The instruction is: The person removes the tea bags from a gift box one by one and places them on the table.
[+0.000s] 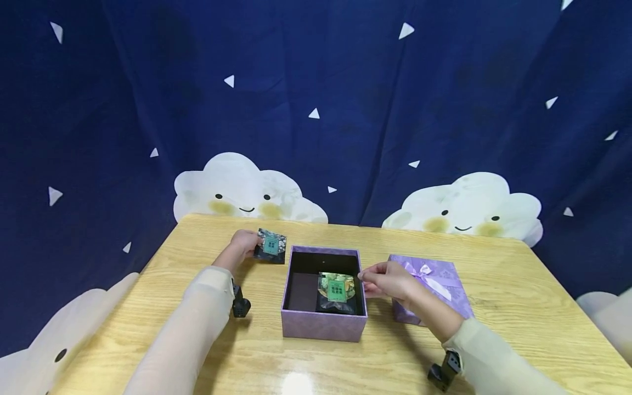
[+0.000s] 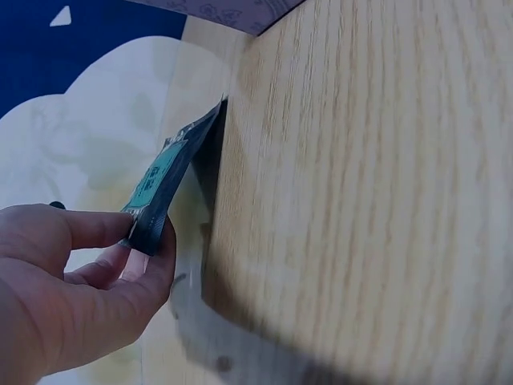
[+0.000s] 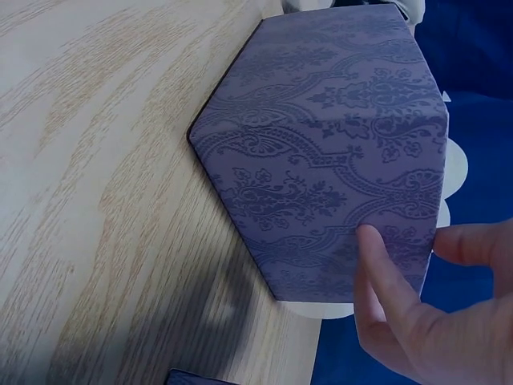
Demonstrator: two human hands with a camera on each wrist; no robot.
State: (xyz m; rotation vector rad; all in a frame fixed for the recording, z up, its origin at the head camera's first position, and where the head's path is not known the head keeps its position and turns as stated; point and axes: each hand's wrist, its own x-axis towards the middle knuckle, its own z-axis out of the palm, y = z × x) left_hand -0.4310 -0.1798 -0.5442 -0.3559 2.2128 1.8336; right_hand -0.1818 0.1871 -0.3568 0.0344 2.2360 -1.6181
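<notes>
In the head view, my left hand [image 1: 244, 241] pinches a dark sachet [image 1: 271, 246] with a teal label by its left edge, left of the box. The left wrist view has the sachet [image 2: 160, 186] tilted, thumb on its printed face and fingers behind, its far edge close to the tabletop. An open purple patterned box [image 1: 323, 326] stands in the middle. Inside, at its right, lies a second sachet [image 1: 337, 291] with a green label. My right hand [image 1: 387, 278] holds the box's right wall, thumb at the rim and fingers against the outer side [image 3: 321, 168].
A purple lid [image 1: 446, 282] with a pale ribbon bow lies right of the box, partly behind my right forearm. All this is on a light wooden table [image 1: 247, 356]. Behind its far edge hangs a dark blue curtain [image 1: 336, 148] printed with clouds.
</notes>
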